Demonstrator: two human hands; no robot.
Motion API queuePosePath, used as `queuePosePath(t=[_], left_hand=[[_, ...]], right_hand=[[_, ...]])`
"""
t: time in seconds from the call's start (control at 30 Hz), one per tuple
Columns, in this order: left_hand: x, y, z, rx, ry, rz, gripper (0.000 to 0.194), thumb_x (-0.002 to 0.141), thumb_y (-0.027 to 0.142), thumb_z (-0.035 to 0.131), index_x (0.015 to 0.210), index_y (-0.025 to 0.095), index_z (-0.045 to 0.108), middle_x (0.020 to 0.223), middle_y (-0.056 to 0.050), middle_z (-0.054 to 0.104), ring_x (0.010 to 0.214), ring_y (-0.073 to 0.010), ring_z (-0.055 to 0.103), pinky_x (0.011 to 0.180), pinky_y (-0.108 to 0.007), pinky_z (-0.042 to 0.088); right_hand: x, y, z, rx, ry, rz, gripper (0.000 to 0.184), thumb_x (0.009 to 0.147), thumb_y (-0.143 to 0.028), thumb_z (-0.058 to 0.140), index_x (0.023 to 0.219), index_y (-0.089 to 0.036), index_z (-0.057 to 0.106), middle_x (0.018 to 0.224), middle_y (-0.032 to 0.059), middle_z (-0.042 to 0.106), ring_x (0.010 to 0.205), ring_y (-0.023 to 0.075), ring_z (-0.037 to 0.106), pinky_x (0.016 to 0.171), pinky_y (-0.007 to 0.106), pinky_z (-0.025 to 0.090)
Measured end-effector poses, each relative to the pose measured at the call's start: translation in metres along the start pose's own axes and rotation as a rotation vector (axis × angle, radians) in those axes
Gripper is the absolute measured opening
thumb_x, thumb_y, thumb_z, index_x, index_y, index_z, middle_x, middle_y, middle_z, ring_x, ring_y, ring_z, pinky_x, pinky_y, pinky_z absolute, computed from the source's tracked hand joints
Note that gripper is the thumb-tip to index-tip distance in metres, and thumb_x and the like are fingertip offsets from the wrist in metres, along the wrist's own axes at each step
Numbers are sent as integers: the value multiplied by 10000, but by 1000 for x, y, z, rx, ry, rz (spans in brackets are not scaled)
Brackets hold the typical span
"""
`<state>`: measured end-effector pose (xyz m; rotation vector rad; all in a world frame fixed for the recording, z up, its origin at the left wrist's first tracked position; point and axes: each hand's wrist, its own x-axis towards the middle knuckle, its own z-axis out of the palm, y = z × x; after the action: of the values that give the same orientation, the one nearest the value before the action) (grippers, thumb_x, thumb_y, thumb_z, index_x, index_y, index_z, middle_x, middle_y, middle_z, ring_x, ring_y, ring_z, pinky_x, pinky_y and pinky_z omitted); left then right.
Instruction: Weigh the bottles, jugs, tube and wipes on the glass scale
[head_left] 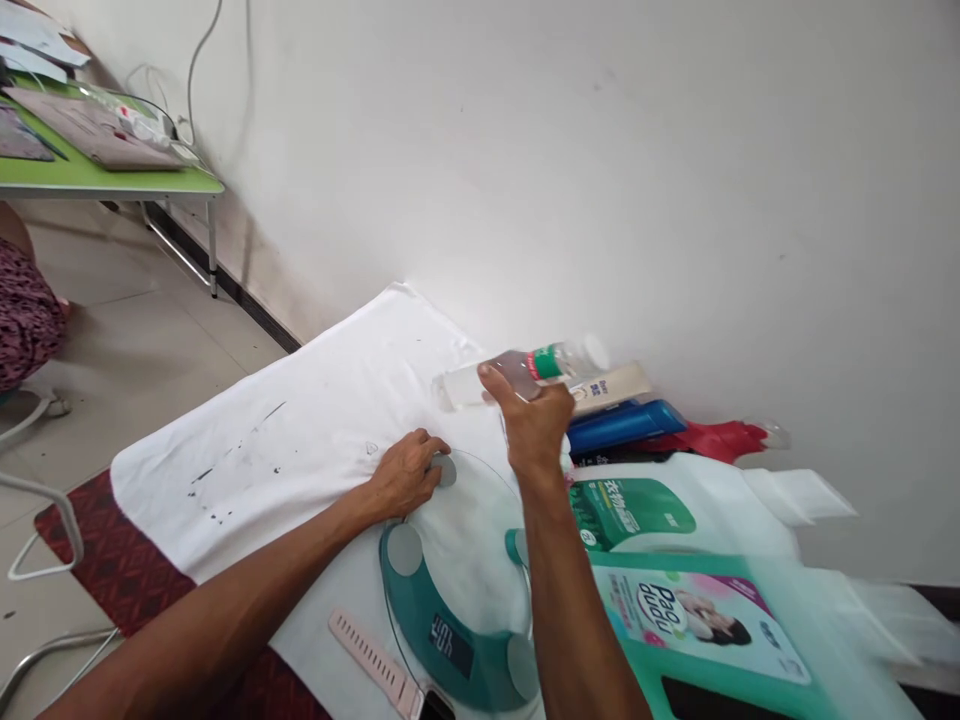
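My right hand (540, 430) is closed around a clear plastic bottle (514, 372) with a green and red label, held tilted on its side above the far edge of the cloth. My left hand (409, 475) has its fingers curled over the far left edge of a round glass bathroom scale (450, 625), beside one of its metal discs. The scale has a teal lower band and digits on its dark display. A pink-strapped smartwatch (375, 655) lies at the scale's near left edge.
A white cloth (285, 420) with dark marks covers the table. On the right lie large detergent bottles (697, 610), a blue bottle (630, 425) and a red item (716, 438) near the wall (600, 180). A green table (112, 180) and a person's patterned clothing (26, 310) are at left.
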<state>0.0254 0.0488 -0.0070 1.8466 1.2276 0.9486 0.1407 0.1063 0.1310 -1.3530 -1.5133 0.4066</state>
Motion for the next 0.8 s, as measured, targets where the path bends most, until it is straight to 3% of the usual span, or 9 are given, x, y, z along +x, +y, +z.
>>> queuePosePath(t=[0.13, 0.27, 0.43, 0.63, 0.8], left_hand=[[1, 1, -2, -4, -6, -2, 344, 941, 185, 561, 1264, 220, 675, 1159, -85, 662, 1037, -259, 686, 939, -410, 568], [2, 0, -4, 2, -19, 1, 320, 941, 205, 570, 1240, 228, 681, 1174, -75, 661, 972, -232, 692, 944, -411, 566], [3, 1, -7, 26, -34, 1, 311, 940, 221, 573, 1232, 231, 679, 1174, -70, 664, 990, -231, 689, 966, -422, 557], [4, 5, -11, 38, -44, -2, 297, 941, 240, 578, 1218, 238, 683, 1158, -62, 674, 1017, -232, 690, 988, -427, 554], [4, 8, -12, 40, -49, -12, 296, 962, 274, 563, 1229, 239, 686, 1163, -64, 672, 1010, -230, 693, 977, -425, 557]], right_hand=[[-46, -15, -76, -200, 4, 23, 422, 699, -558, 901, 874, -187, 800, 849, 72, 781, 812, 277, 733, 834, 454, 589], [-97, -15, -115, -304, -13, 69, 407, 704, -567, 879, 874, -203, 809, 860, 71, 799, 813, 291, 744, 789, 442, 591], [-137, -1, -123, -336, -33, 121, 422, 693, -560, 879, 902, -203, 796, 848, 61, 802, 765, 277, 743, 748, 426, 595], [-150, 14, -122, -245, -5, 200, 487, 697, -591, 882, 961, -204, 753, 941, 80, 804, 869, 294, 749, 831, 462, 592], [-164, 26, -123, 20, 15, 172, 615, 783, -607, 821, 1230, -216, 663, 1162, 105, 757, 1050, 277, 726, 932, 448, 582]])
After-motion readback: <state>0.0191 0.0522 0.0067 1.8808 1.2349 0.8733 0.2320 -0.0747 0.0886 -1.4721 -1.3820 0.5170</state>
